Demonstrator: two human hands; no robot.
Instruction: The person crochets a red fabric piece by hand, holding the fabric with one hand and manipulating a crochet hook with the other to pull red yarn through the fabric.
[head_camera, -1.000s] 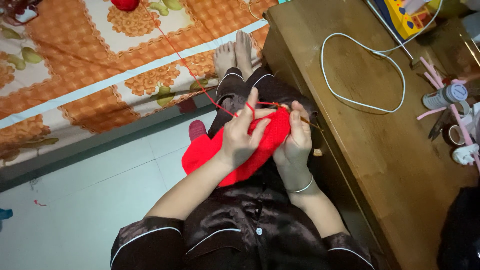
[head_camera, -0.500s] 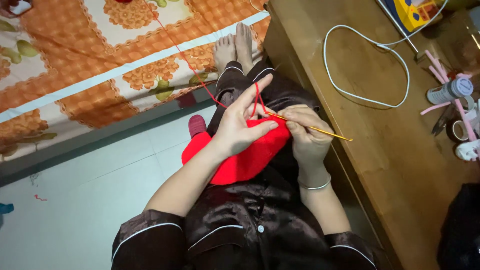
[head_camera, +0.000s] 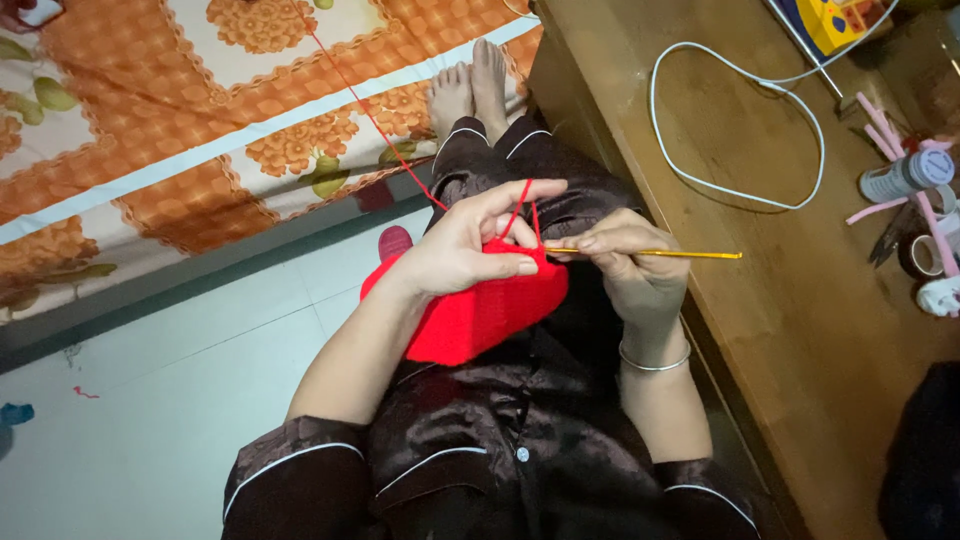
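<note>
Red crochet piece (head_camera: 480, 315): flat, dense stitches, lying on the lap. Left hand (head_camera: 470, 245) pinches its upper edge, red yarn (head_camera: 370, 115) looped over the raised forefinger and running off toward the bed (head_camera: 150, 120). Right hand (head_camera: 630, 265) grips a yellow crochet hook (head_camera: 650, 253), tip at the piece's edge. Wooden bench (head_camera: 780, 300) to the right; white cable (head_camera: 740, 130) looped near its far edge.

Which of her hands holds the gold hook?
The right hand pinches the hook; the left hand holds red crochet and yarn.
</note>
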